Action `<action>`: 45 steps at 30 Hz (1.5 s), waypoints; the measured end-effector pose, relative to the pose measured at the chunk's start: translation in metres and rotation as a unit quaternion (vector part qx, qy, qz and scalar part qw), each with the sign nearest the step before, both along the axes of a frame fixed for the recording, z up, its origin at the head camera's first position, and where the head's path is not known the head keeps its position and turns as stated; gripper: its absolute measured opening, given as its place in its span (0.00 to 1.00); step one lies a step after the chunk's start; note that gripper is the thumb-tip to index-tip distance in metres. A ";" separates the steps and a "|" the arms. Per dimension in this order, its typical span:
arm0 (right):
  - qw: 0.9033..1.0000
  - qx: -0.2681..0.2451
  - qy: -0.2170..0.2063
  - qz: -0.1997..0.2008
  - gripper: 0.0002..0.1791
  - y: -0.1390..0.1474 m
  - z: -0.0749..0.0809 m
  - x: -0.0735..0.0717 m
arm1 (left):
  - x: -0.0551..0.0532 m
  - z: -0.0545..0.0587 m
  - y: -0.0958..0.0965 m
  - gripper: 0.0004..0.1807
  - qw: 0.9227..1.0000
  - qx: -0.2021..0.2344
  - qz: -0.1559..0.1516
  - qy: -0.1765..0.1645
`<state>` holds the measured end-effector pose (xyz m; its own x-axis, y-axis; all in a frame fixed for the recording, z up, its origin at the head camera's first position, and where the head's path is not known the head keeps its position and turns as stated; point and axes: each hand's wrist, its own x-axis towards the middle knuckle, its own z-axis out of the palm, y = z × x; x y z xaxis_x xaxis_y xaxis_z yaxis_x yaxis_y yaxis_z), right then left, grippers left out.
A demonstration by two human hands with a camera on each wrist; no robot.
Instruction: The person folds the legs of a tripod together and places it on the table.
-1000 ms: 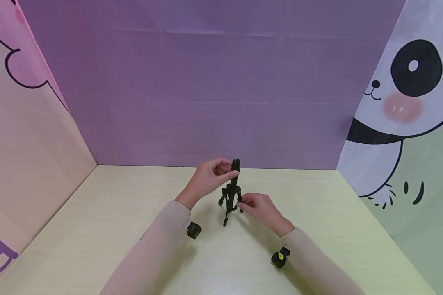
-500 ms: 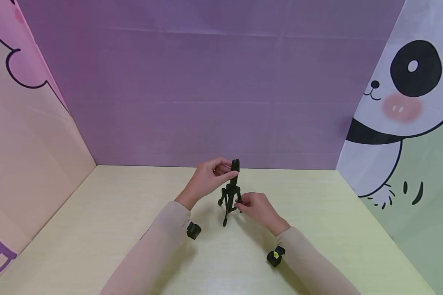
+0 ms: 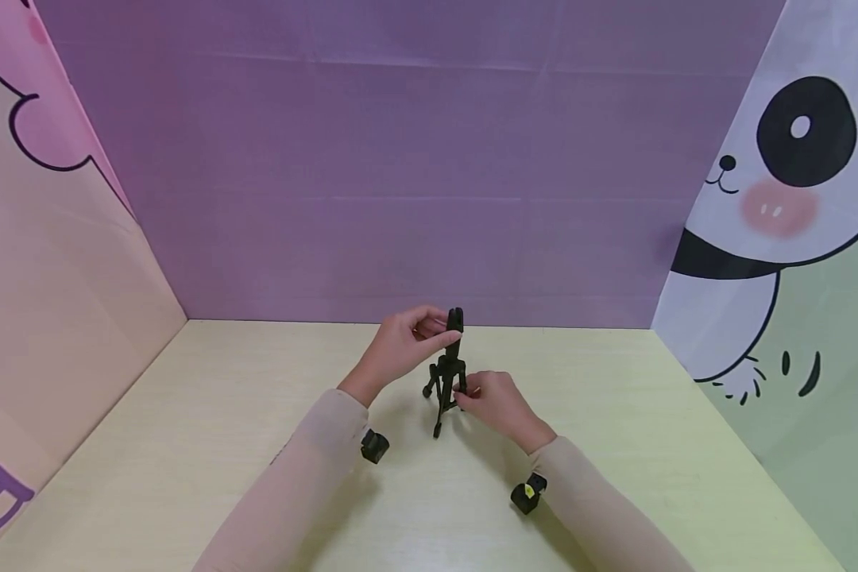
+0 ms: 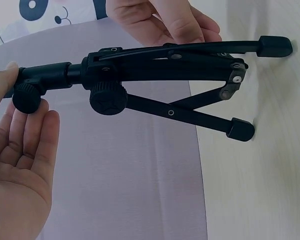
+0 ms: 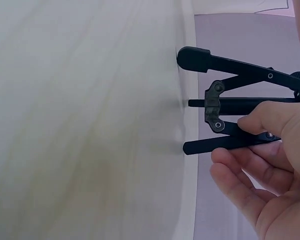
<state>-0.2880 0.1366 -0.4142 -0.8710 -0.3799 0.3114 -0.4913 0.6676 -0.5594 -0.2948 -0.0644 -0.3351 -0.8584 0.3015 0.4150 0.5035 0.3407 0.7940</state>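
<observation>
A small black tripod [image 3: 452, 372] stands upright on the table, its legs partly spread. My left hand [image 3: 403, 345] holds the tripod's upper column between thumb and fingers. In the left wrist view, a round knob [image 4: 109, 97] and the folding leg braces show clearly. Lower down, my right hand [image 3: 500, 407] pinches the right leg. Seen from the right wrist, the thumb lies on the leg's brace and the fingers are under the leg [image 5: 205, 145]. That leg's end lacks the rounded foot [image 5: 193, 59] that another leg has.
The pale wooden table [image 3: 257, 477] extends around the tripod. Behind it rises a purple backdrop [image 3: 400, 159], with printed panels at left and right. A small black camera is worn on each wrist.
My right hand has shifted slightly left, and the leg it pinches has swung a little inward toward the tripod's centre. The left hand stays nearly still on the column.
</observation>
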 end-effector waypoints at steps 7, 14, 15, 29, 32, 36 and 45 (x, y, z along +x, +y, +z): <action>1.000 -0.002 -0.006 0.005 0.05 0.001 0.000 -0.001 | -0.001 -0.001 0.000 0.15 1.000 0.002 -0.003 -0.002; 1.000 -0.008 -0.015 0.006 0.05 0.001 0.001 -0.001 | -0.002 -0.001 0.000 0.16 1.000 -0.004 -0.003 0.000; 1.000 -0.008 -0.017 0.006 0.05 0.001 0.001 -0.001 | -0.002 -0.001 0.000 0.16 1.000 -0.004 -0.004 0.000; 0.998 -0.017 -0.067 0.010 0.04 0.012 0.000 0.001 | -0.006 0.006 -0.003 0.16 0.997 -0.040 -0.064 -0.011; 0.997 -0.023 -0.069 0.007 0.09 0.016 0.000 0.001 | -0.008 0.010 -0.004 0.17 0.996 -0.047 -0.075 -0.023; 0.997 -0.018 -0.074 0.004 0.13 0.021 0.000 0.002 | -0.010 0.013 -0.007 0.19 0.994 -0.044 -0.090 -0.038; 0.997 -0.011 -0.078 0.002 0.15 0.034 0.001 0.004 | -0.011 0.019 -0.010 0.22 0.989 -0.042 -0.114 -0.080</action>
